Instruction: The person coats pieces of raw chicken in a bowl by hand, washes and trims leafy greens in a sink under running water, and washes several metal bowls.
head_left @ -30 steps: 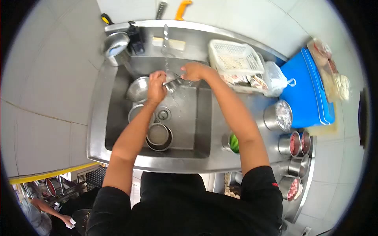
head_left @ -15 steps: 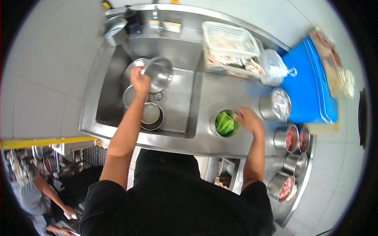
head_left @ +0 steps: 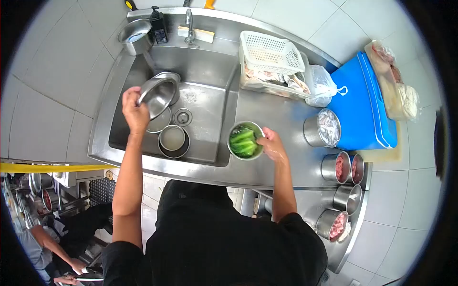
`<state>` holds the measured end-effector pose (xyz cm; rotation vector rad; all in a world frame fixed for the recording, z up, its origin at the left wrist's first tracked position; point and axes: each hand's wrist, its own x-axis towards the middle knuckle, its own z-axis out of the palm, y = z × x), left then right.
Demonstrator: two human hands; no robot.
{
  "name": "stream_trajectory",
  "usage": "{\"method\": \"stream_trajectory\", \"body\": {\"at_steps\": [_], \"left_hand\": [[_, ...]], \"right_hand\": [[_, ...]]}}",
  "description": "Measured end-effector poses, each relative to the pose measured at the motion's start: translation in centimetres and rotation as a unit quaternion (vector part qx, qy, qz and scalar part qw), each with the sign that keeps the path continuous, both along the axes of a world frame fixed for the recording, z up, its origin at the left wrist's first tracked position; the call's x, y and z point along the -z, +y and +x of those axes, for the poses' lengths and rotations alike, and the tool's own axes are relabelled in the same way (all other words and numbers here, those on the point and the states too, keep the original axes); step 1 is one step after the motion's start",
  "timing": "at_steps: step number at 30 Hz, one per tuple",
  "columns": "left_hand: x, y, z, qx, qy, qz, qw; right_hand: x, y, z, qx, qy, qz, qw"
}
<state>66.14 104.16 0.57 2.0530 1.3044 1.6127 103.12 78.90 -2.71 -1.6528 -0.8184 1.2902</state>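
My left hand [head_left: 135, 112] grips the rim of a metal bowl [head_left: 161, 98], tilted over the left side of the sink [head_left: 205, 107]. Behind that bowl, part of another metal bowl [head_left: 175, 80] shows. Below it in the sink sit a round pan [head_left: 160, 123] and a small cup [head_left: 172, 137] inside a dark-looking pot [head_left: 176, 155]. My right hand [head_left: 274, 146] is closed on the rim of a metal pot [head_left: 234, 153], its thumb over the edge. Green leafy vegetables [head_left: 244, 142] lie in this pot, beside the sink's right edge.
A white basket [head_left: 272, 51] rests on a tub of pale food [head_left: 276, 77], beside a plastic bag [head_left: 324, 86] and a blue cooler box [head_left: 365, 105]. Several metal pots line the right side, some with meat [head_left: 339, 226]. A faucet [head_left: 189, 28] stands behind the sink. Another person's arm [head_left: 55, 248] shows lower left.
My right hand has brought the pot of greens left, to the sink's edge. My left hand has shifted left with the bowl, which now tilts differently.
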Motion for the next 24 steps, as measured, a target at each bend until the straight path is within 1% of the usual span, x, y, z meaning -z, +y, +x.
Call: {"method": "stream_trajectory", "body": {"at_steps": [1, 2, 3, 4, 5, 6, 7, 8, 9, 10, 11, 12, 14, 18, 20, 21, 23, 24], "left_hand": [[0.0, 0.1, -0.9, -0.009, 0.003, 0.026, 1.0], [-1.2, -0.9, -1.2, -0.007, 0.013, 0.015, 1.0], [-2.0, -1.4, -1.6, -0.005, 0.07, 0.075, 0.995], [-2.8, -2.1, -2.3, 0.003, 0.128, 0.1, 0.987], [-2.7, -2.2, -3.3, 0.024, 0.168, 0.13, 0.977], [-2.7, -2.7, -3.8, 0.02, 0.21, 0.124, 0.97], [-2.1, -3.6, -4.3, 0.011, 0.196, 0.094, 0.976], [-2.9, -4.2, -4.5, 0.008, 0.234, 0.055, 0.971], [-3.3, -5.0, -4.6, 0.023, 0.161, 0.013, 0.987], [-2.0, -4.6, -4.8, 0.014, 0.218, 0.104, 0.97], [-2.9, -5.4, -4.7, 0.008, 0.209, 0.157, 0.965], [-3.2, -6.4, -4.3, 0.008, 0.198, 0.137, 0.971], [-3.9, -7.7, -3.5, -0.012, 0.189, 0.124, 0.974], [-3.6, -9.3, -3.5, -0.086, 0.171, 0.101, 0.976], [-3.0, -9.6, -3.7, -0.112, 0.063, 0.032, 0.991], [-2.7, -10.0, -3.7, -0.124, 0.064, 0.033, 0.99], [-2.5, -10.7, -3.9, -0.175, -0.06, -0.023, 0.983], [-2.5, -11.1, -4.1, -0.173, -0.122, -0.067, 0.975]], "right_hand": [[0.1, 0.7, -0.5, -0.005, -0.003, 0.001, 1.0], [0.4, 1.9, -1.5, 0.031, 0.034, 0.053, 0.998], [0.6, 3.1, -2.6, 0.059, 0.077, 0.104, 0.99], [0.2, 3.8, -2.9, 0.036, 0.038, 0.095, 0.994], [-0.9, 4.6, -4.3, 0.03, 0.052, 0.13, 0.99], [-2.1, 5.3, -5.8, 0.014, 0.073, 0.165, 0.983], [-2.4, 5.5, -6.1, -0.015, 0.098, 0.149, 0.984], [-2.1, 5.8, -6.5, -0.029, 0.093, 0.134, 0.986], [-3.5, 5.9, -8.0, -0.035, 0.097, 0.136, 0.985], [-1.7, 6.2, -7.5, -0.046, 0.099, 0.163, 0.981], [-1.5, 6.8, -8.1, -0.038, 0.088, 0.167, 0.981], [-1.1, 7.2, -6.7, -0.065, 0.018, 0.094, 0.993], [-2.1, 8.0, -8.5, -0.064, 0.068, 0.11, 0.99], [-2.0, 9.7, -9.4, -0.154, 0.096, 0.108, 0.977], [-2.0, 10.6, -9.6, -0.185, 0.088, 0.097, 0.974], [-1.9, 10.9, -9.6, -0.203, 0.079, 0.086, 0.972], [-1.5, 11.3, -9.9, -0.218, 0.079, 0.089, 0.969], [-1.1, 11.6, -10.0, -0.236, 0.084, 0.097, 0.963]]}}
